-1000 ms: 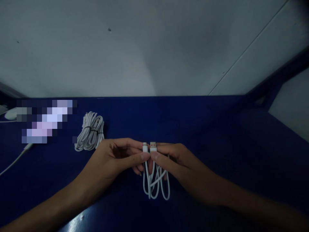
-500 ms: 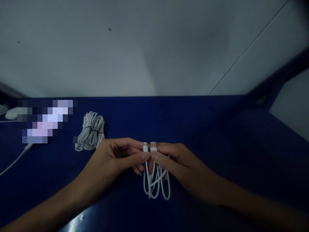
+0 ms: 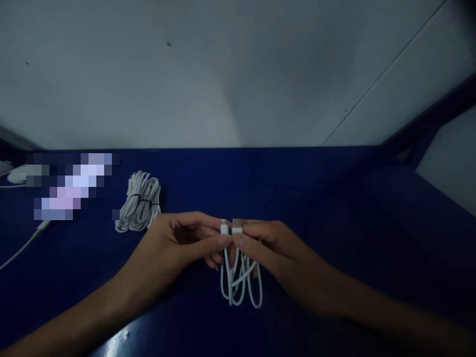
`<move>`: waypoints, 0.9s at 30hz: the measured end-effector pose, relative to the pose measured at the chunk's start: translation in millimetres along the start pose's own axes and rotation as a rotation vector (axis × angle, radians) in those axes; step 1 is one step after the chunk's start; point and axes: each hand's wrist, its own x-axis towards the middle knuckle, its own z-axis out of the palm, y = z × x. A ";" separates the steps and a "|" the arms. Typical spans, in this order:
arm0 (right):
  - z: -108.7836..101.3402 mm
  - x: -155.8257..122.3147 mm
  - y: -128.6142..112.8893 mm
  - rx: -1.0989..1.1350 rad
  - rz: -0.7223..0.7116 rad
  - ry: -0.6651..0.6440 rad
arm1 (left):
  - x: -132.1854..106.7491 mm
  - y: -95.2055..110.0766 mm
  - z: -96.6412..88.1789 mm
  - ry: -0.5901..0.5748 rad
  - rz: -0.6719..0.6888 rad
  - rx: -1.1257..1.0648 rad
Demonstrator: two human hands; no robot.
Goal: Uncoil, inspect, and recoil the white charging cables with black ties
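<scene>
Both hands are meeting near the middle of the desk [image 3: 260, 186], each pinching one end of a white cable [image 3: 230, 292]. The left hand [image 3: 169, 248] is gripping the small plug [image 3: 224, 228] between thumb and fingers, its metal tip pointing toward the far side. The right hand [image 3: 284, 248] is pinching the wider plug [image 3: 237, 225] in the same way, with orange marks showing on its metal face. The two plugs are standing side by side, just apart, and the thumb tips are almost touching below them. The rest of the cable is hanging in loose loops on the near side of the plugs, partly hidden by the right hand's fingers.

To the left, just beyond the left wrist, coiled white cables [image 3: 139, 203] are lying bunched together, with black ties binding them. Farther left, a bright object [image 3: 78, 186] is lying aslant on the desk, pixelated beyond recognition, and a white cord [image 3: 22, 248] is running from its near end. A white item [image 3: 17, 174] is resting at the far left edge, partly blurred. A pale wall [image 3: 186, 89] is rising along the desk's far side.
</scene>
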 end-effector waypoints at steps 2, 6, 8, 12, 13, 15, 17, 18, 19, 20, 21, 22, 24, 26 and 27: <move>-0.2 -0.2 0.6 -0.003 -0.005 0.001 | -0.4 1.3 1.1 0.012 -0.002 -0.004; -0.8 -0.4 2.2 -0.004 -0.001 0.011 | -0.4 3.3 3.4 0.022 -0.008 -0.003; -1.1 -0.3 2.6 0.000 0.006 0.013 | 0.0 3.5 4.0 0.028 -0.015 0.009; -0.6 0.6 2.1 0.047 0.002 -0.003 | 0.5 1.7 3.5 0.022 -0.018 -0.003; -0.4 0.8 2.2 0.074 -0.006 -0.006 | 0.5 0.8 3.1 0.022 -0.012 -0.008; -0.1 1.3 3.4 0.138 -0.017 -0.006 | 0.3 -1.2 2.5 0.036 0.000 -0.011; -0.3 1.4 5.7 0.178 -0.020 0.003 | 0.0 -2.8 2.1 0.057 0.014 -0.019; -0.5 1.3 7.0 0.177 -0.017 0.009 | -0.3 -3.2 2.1 0.064 0.017 -0.025; -0.8 1.2 8.2 0.167 -0.006 0.012 | -0.6 -3.4 2.3 0.070 0.017 -0.030; -0.9 0.9 9.2 0.152 0.006 0.019 | -1.0 -3.3 2.5 0.075 0.016 -0.034; -1.0 0.6 9.8 0.132 0.017 0.030 | -1.2 -3.0 2.9 0.082 0.017 -0.033; -1.0 0.1 10.2 0.111 0.028 0.046 | -1.3 -2.5 3.3 0.088 0.014 -0.027; -0.5 -1.0 10.1 0.073 0.044 0.079 | -1.3 -1.4 4.2 0.096 0.006 -0.008; 0.3 -2.2 9.6 0.046 0.058 0.112 | -1.2 -0.5 4.6 0.109 -0.004 0.017; 0.6 -2.7 9.5 0.045 0.070 0.123 | -1.2 -0.2 4.6 0.115 -0.008 0.030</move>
